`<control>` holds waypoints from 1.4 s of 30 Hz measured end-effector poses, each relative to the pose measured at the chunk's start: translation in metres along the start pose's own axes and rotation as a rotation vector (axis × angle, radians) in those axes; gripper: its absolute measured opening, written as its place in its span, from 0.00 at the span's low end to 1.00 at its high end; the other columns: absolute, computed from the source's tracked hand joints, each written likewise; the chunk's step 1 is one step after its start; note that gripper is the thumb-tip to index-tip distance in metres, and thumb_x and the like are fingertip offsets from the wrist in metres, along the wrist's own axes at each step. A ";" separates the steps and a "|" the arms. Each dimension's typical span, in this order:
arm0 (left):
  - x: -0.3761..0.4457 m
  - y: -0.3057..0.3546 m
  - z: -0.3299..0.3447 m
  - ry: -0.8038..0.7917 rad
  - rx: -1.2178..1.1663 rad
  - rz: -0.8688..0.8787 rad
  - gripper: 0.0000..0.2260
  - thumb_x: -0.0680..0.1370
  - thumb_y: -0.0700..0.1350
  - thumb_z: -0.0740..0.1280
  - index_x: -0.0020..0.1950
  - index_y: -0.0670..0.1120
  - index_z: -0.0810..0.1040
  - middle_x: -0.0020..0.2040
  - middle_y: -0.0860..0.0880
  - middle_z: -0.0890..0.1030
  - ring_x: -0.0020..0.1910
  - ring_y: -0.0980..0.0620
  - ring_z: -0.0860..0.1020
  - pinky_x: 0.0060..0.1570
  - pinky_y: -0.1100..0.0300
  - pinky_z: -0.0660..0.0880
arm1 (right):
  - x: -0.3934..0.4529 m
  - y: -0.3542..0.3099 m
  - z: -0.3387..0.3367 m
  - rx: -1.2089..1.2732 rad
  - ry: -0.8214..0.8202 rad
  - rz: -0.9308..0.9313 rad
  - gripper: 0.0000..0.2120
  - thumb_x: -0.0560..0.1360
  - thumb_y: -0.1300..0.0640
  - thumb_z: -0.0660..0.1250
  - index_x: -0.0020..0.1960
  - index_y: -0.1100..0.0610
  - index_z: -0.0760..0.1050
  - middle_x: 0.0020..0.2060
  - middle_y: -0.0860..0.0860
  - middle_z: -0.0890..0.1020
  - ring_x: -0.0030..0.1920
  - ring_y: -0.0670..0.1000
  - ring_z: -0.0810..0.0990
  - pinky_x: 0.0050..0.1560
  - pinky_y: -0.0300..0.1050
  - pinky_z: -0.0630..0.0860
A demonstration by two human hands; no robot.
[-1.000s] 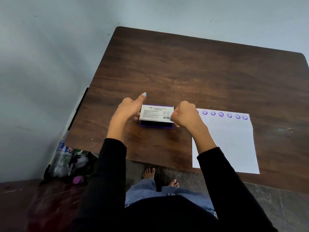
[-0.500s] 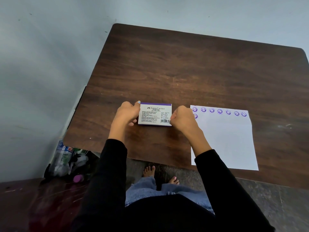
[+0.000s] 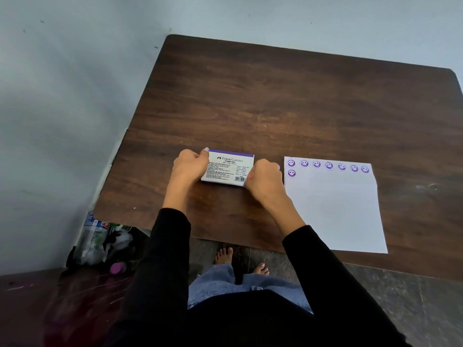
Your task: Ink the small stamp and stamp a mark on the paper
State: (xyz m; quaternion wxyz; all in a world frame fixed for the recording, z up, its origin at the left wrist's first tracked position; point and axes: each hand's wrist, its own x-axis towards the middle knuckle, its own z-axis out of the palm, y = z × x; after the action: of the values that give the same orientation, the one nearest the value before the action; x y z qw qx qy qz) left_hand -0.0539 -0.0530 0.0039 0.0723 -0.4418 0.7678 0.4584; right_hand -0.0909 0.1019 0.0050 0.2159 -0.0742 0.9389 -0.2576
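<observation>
A white Faber-Castell stamp pad box (image 3: 226, 169) with a purple rim lies flat and closed on the dark wooden table (image 3: 275, 101). My left hand (image 3: 191, 166) grips its left edge and my right hand (image 3: 264, 177), curled into a fist, holds its right edge. Just right of my right hand lies a white sheet of paper (image 3: 333, 211). Several purple smiley marks (image 3: 328, 165) run along its top edge, with one more (image 3: 291, 173) below the first. The small stamp is not visible; I cannot tell whether it is inside my right fist.
The table stands against a pale wall at the back and left. On the floor left of the table's near corner sits a bag with plastic bottles (image 3: 97, 241). My bare feet (image 3: 240, 261) show under the near edge.
One second ago the pad's lid was tilted up with the dark ink pad showing. The lid has come down and the box now lies closed between both hands.
</observation>
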 end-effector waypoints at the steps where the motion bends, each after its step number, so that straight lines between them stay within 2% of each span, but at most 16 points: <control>1: 0.000 0.000 0.000 0.005 0.000 0.003 0.19 0.78 0.57 0.59 0.41 0.42 0.78 0.47 0.43 0.83 0.49 0.43 0.81 0.57 0.48 0.76 | 0.000 0.000 0.000 -0.001 0.002 0.002 0.09 0.72 0.67 0.62 0.50 0.66 0.76 0.49 0.63 0.79 0.55 0.63 0.75 0.41 0.46 0.68; 5: 0.001 -0.002 0.000 0.018 0.003 0.004 0.20 0.78 0.56 0.59 0.34 0.44 0.76 0.49 0.42 0.83 0.51 0.41 0.81 0.57 0.50 0.76 | 0.002 0.001 -0.007 0.008 -0.008 0.008 0.08 0.70 0.64 0.65 0.49 0.63 0.79 0.49 0.61 0.81 0.54 0.61 0.77 0.45 0.46 0.74; 8: 0.000 -0.002 -0.001 0.035 0.010 0.010 0.20 0.79 0.56 0.59 0.33 0.44 0.74 0.48 0.42 0.83 0.50 0.41 0.80 0.54 0.52 0.76 | 0.006 0.004 -0.025 0.090 0.150 0.014 0.07 0.70 0.62 0.65 0.45 0.59 0.81 0.46 0.59 0.83 0.49 0.60 0.79 0.46 0.46 0.75; 10: -0.001 0.000 0.000 0.060 0.029 0.021 0.20 0.79 0.56 0.58 0.33 0.45 0.73 0.42 0.43 0.81 0.49 0.41 0.80 0.50 0.54 0.73 | 0.011 0.012 -0.039 0.123 0.257 -0.008 0.07 0.70 0.61 0.65 0.46 0.57 0.80 0.47 0.57 0.84 0.50 0.59 0.79 0.48 0.45 0.74; 13: -0.004 0.003 0.001 0.088 0.042 0.043 0.21 0.79 0.55 0.58 0.29 0.45 0.69 0.34 0.46 0.77 0.46 0.41 0.77 0.45 0.56 0.68 | 0.016 0.029 -0.046 0.038 0.175 -0.033 0.18 0.68 0.62 0.70 0.58 0.58 0.76 0.56 0.57 0.81 0.56 0.59 0.78 0.53 0.49 0.74; 15: -0.005 0.005 0.002 0.099 0.039 0.063 0.21 0.79 0.54 0.58 0.30 0.45 0.69 0.35 0.46 0.77 0.45 0.41 0.75 0.44 0.57 0.67 | 0.016 0.039 -0.040 0.032 0.088 -0.008 0.23 0.66 0.62 0.73 0.60 0.57 0.75 0.58 0.57 0.80 0.57 0.58 0.77 0.54 0.49 0.74; 19: -0.007 0.010 0.004 0.110 0.035 0.106 0.18 0.80 0.53 0.58 0.39 0.42 0.77 0.42 0.44 0.79 0.48 0.41 0.76 0.48 0.55 0.70 | 0.013 0.042 -0.026 0.050 0.146 -0.056 0.10 0.68 0.65 0.68 0.48 0.59 0.80 0.49 0.57 0.84 0.50 0.59 0.80 0.48 0.45 0.74; 21: -0.007 0.010 0.004 0.104 0.022 0.110 0.17 0.80 0.53 0.58 0.43 0.43 0.79 0.44 0.45 0.80 0.52 0.42 0.77 0.53 0.55 0.71 | 0.012 0.039 -0.023 0.055 0.164 -0.081 0.08 0.68 0.65 0.66 0.46 0.59 0.81 0.46 0.57 0.84 0.48 0.59 0.80 0.46 0.46 0.75; 25: -0.010 0.012 0.007 0.083 0.034 0.118 0.16 0.80 0.53 0.58 0.39 0.47 0.77 0.46 0.45 0.80 0.54 0.43 0.76 0.54 0.55 0.70 | 0.009 0.037 -0.020 0.055 0.155 -0.105 0.09 0.69 0.66 0.66 0.47 0.61 0.80 0.47 0.59 0.84 0.49 0.60 0.80 0.47 0.47 0.76; 26: -0.010 0.012 0.007 0.084 0.034 0.120 0.16 0.80 0.53 0.58 0.39 0.47 0.77 0.46 0.45 0.80 0.55 0.42 0.76 0.53 0.55 0.70 | 0.008 0.038 -0.022 0.060 0.141 -0.110 0.11 0.68 0.65 0.67 0.50 0.61 0.79 0.49 0.59 0.83 0.50 0.60 0.79 0.49 0.49 0.76; 29: -0.010 0.014 0.006 0.110 0.023 0.135 0.16 0.79 0.53 0.58 0.44 0.45 0.80 0.49 0.44 0.82 0.56 0.42 0.77 0.57 0.54 0.71 | 0.012 0.049 -0.042 0.063 0.139 -0.103 0.26 0.65 0.65 0.72 0.62 0.56 0.74 0.58 0.58 0.77 0.58 0.60 0.76 0.56 0.52 0.75; 31: -0.010 0.015 0.007 0.127 0.014 0.159 0.14 0.79 0.53 0.59 0.44 0.46 0.79 0.48 0.45 0.82 0.56 0.42 0.77 0.58 0.53 0.71 | 0.017 0.061 -0.059 -0.078 0.121 -0.081 0.36 0.62 0.67 0.75 0.67 0.52 0.68 0.67 0.59 0.69 0.66 0.62 0.67 0.61 0.55 0.70; 33: -0.012 0.017 0.010 0.127 0.020 0.179 0.14 0.79 0.53 0.59 0.44 0.46 0.78 0.47 0.46 0.81 0.56 0.43 0.76 0.57 0.54 0.70 | 0.019 0.077 -0.070 -0.220 0.035 0.010 0.45 0.60 0.64 0.78 0.71 0.48 0.62 0.75 0.59 0.56 0.73 0.63 0.55 0.68 0.59 0.62; 36: -0.013 0.020 0.016 0.098 0.032 0.196 0.14 0.79 0.53 0.59 0.44 0.45 0.78 0.51 0.43 0.82 0.56 0.42 0.76 0.59 0.53 0.70 | 0.018 0.101 -0.067 -0.291 -0.086 0.158 0.50 0.61 0.56 0.79 0.74 0.45 0.54 0.77 0.57 0.46 0.76 0.63 0.45 0.73 0.61 0.52; 42: -0.017 0.024 0.020 0.088 0.043 0.219 0.15 0.79 0.53 0.59 0.46 0.44 0.79 0.52 0.43 0.82 0.56 0.42 0.76 0.58 0.53 0.70 | 0.022 0.112 -0.056 -0.242 -0.080 0.177 0.50 0.62 0.49 0.79 0.74 0.43 0.52 0.77 0.56 0.47 0.76 0.62 0.46 0.72 0.63 0.55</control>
State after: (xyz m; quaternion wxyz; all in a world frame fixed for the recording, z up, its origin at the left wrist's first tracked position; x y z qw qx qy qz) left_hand -0.0674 -0.0229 0.0163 -0.0026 -0.3731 0.8235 0.4274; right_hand -0.1390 0.2180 -0.0174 0.2642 -0.0269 0.9567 -0.1196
